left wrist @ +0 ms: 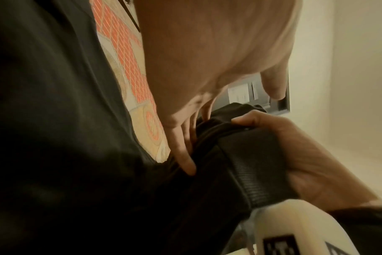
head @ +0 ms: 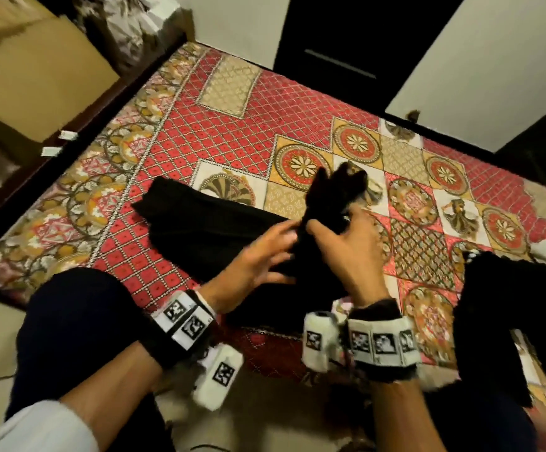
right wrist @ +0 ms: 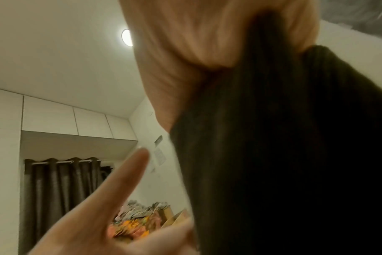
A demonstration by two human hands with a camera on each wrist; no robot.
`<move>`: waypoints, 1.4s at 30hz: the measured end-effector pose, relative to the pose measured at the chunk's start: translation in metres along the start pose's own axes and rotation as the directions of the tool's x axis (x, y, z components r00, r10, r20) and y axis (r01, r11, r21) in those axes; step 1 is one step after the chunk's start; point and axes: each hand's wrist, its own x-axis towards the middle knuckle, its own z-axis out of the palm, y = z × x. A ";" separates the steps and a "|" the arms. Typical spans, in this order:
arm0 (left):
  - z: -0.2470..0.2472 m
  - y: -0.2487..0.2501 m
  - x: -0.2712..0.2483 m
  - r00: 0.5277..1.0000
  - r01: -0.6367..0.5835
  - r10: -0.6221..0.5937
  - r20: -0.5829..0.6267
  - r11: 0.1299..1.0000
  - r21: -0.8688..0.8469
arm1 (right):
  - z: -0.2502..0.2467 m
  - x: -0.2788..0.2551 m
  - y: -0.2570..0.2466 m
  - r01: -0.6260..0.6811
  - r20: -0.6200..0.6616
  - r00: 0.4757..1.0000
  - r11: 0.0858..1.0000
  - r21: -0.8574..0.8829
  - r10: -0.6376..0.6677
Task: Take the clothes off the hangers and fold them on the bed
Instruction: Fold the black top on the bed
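A black garment (head: pixel 206 230) lies part folded on the bed's red patterned cover (head: pixel 232 125). My left hand (head: pixel 265 256) rests on it with straight, spread fingers. In the left wrist view the left hand (left wrist: pixel 185 120) touches the cloth (left wrist: pixel 55 138) with its fingertips. My right hand (head: pixel 343 236) grips a bunched end of the same garment and holds it raised off the bed. The right hand (left wrist: pixel 305 155) is curled round a ribbed hem. In the right wrist view the cloth (right wrist: pixel 283 155) hangs from the right hand (right wrist: pixel 196 43). No hanger is in view.
A second black garment (head: pixel 509 305) lies in a heap on the bed at the right. Cardboard boxes (head: pixel 36 60) stand past the bed's left edge. A dark door (head: pixel 346 37) is beyond the far edge. My knee (head: pixel 69 321) is at the near edge.
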 end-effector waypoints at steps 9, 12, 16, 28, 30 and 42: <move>-0.132 0.049 -0.020 0.859 0.119 -0.141 -0.492 0.990 -0.076 | 0.163 -0.008 -0.045 -0.387 0.612 0.776 0.879 0.277 0.149; -0.137 0.044 -0.022 0.771 0.161 -0.090 -0.630 0.985 0.057 | 0.169 -0.018 -0.016 -0.152 0.358 0.933 0.932 0.328 0.026; -0.130 0.063 -0.026 0.784 0.120 -0.076 -0.616 0.992 0.029 | 0.148 -0.019 0.011 0.277 -0.008 0.961 0.961 0.009 -0.277; -0.216 0.057 -0.007 0.648 0.544 -0.033 -0.761 0.720 0.431 | 0.156 -0.031 0.085 0.328 0.355 0.921 0.807 -0.491 -0.158; -0.218 0.056 -0.005 0.640 0.560 -0.056 -0.766 0.717 0.415 | 0.152 -0.031 0.086 0.268 0.303 0.944 0.838 -0.476 -0.130; -0.213 0.060 -0.004 0.535 0.461 0.159 -0.830 0.767 0.445 | 0.168 -0.063 0.093 0.176 0.253 0.967 0.803 -0.570 -0.033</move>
